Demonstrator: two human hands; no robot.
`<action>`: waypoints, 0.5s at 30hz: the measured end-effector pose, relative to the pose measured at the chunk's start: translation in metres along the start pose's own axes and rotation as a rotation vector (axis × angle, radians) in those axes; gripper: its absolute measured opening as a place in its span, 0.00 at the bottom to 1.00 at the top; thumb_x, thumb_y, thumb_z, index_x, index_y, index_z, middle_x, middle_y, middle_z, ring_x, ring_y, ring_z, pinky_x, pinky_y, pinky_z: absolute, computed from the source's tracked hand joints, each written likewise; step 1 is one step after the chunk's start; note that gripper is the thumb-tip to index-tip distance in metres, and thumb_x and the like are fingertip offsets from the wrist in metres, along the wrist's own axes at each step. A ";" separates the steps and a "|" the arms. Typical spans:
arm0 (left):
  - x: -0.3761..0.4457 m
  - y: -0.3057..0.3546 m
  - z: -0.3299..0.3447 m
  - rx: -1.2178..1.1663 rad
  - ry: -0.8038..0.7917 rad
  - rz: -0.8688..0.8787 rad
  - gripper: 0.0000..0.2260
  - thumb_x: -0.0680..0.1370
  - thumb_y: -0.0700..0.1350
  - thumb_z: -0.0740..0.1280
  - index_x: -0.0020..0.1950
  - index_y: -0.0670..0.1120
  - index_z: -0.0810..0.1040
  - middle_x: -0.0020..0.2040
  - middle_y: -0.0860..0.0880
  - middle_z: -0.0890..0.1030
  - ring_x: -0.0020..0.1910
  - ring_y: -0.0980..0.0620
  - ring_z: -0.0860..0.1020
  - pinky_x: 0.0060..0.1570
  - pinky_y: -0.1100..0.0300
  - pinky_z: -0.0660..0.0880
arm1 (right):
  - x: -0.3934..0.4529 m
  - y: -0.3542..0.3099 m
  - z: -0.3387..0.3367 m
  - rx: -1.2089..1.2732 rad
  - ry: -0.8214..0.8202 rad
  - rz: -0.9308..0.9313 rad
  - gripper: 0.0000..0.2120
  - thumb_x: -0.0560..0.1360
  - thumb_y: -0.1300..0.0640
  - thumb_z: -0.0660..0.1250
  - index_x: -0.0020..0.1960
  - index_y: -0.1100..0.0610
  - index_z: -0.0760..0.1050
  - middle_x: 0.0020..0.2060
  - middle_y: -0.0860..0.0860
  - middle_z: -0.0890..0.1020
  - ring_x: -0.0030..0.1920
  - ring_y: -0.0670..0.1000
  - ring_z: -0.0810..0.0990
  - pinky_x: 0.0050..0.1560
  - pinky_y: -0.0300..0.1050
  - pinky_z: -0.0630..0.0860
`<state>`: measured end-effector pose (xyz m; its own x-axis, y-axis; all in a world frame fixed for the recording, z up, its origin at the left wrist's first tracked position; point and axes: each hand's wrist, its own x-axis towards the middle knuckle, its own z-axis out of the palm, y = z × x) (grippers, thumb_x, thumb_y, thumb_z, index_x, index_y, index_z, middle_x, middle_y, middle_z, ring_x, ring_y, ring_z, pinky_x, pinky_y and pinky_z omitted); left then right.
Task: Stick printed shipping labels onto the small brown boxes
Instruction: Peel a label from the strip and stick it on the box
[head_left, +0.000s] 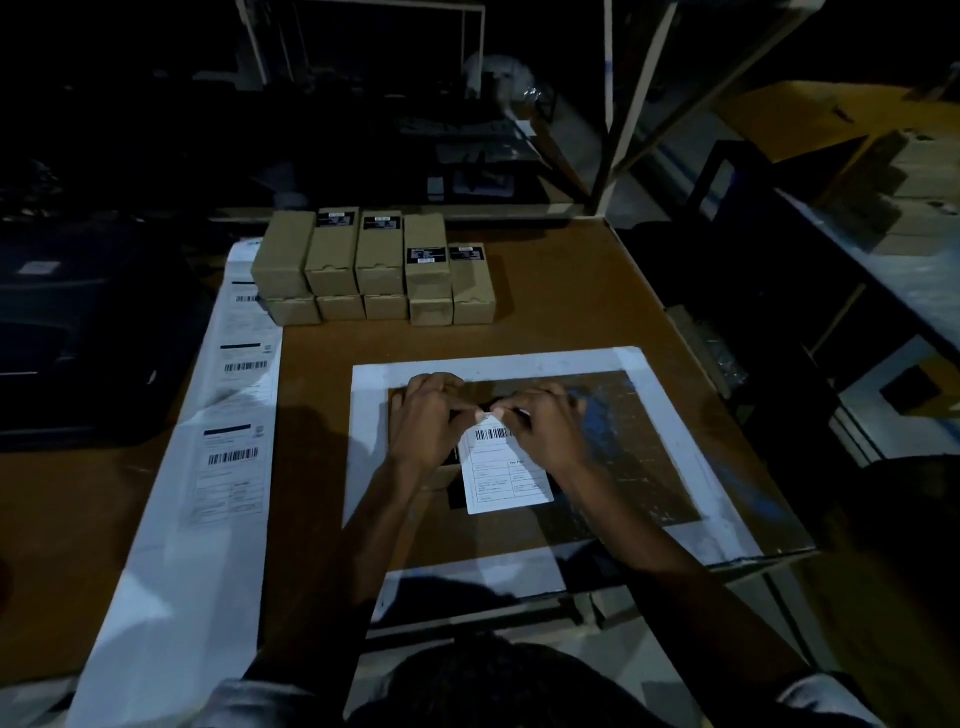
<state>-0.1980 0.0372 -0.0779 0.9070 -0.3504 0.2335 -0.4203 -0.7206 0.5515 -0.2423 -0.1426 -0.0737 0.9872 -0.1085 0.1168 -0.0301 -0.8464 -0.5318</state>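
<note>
Along the desk's left edge lies a long white strip of printed labels (228, 415), running from the far left corner toward the near edge, with several barcoded labels visible on it. A dark machine (78, 338) sits just off the desk's left side; the dim light hides what it is.

Near the far edge, left of centre, stands a cluster of small brown boxes (374, 270) stacked in two layers, side by side and touching. Several of the top ones carry black stickers with white print.

At the desk's (571, 291) middle, toward the near right corner, lies a dark mat with a white border (498, 361). On it, both hands meet over one small brown box (441, 475), which is mostly hidden beneath them and beneath a white shipping label (506, 467).

The left hand (426, 421) has its fingers curled, holding down the box and pinching at the label's far edge. The right hand (540, 431) also has curled fingers, pinching the label's far corner close to the left fingertips. The label slopes toward the person, its barcode near the pinched end and its near edge overhanging onto the mat. Whether it is stuck to the box cannot be told.

Metal shelving (639, 104) stands beyond the far right corner.
</note>
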 end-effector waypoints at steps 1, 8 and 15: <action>0.000 -0.001 -0.001 -0.011 0.003 -0.009 0.07 0.76 0.50 0.73 0.53 0.54 0.87 0.64 0.51 0.79 0.66 0.47 0.70 0.61 0.50 0.62 | 0.002 0.003 -0.001 -0.009 -0.003 0.012 0.07 0.79 0.48 0.68 0.54 0.44 0.84 0.50 0.43 0.85 0.58 0.51 0.73 0.61 0.54 0.62; -0.008 -0.016 -0.005 -0.347 -0.017 -0.221 0.09 0.74 0.53 0.75 0.44 0.48 0.88 0.52 0.53 0.83 0.60 0.52 0.77 0.55 0.55 0.70 | 0.010 0.005 -0.026 -0.157 -0.074 0.152 0.11 0.79 0.42 0.66 0.55 0.44 0.84 0.52 0.47 0.85 0.62 0.55 0.75 0.69 0.64 0.56; -0.008 -0.020 -0.005 -0.584 -0.098 -0.244 0.06 0.76 0.47 0.73 0.48 0.46 0.87 0.64 0.51 0.79 0.65 0.51 0.74 0.61 0.52 0.74 | 0.011 -0.038 0.004 0.028 -0.249 0.121 0.07 0.81 0.53 0.66 0.50 0.49 0.83 0.36 0.43 0.76 0.47 0.52 0.78 0.60 0.58 0.72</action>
<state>-0.1971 0.0571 -0.0871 0.9568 -0.2906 -0.0131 -0.0940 -0.3516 0.9314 -0.2297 -0.1099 -0.0553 0.9849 -0.0736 -0.1564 -0.1491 -0.8198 -0.5530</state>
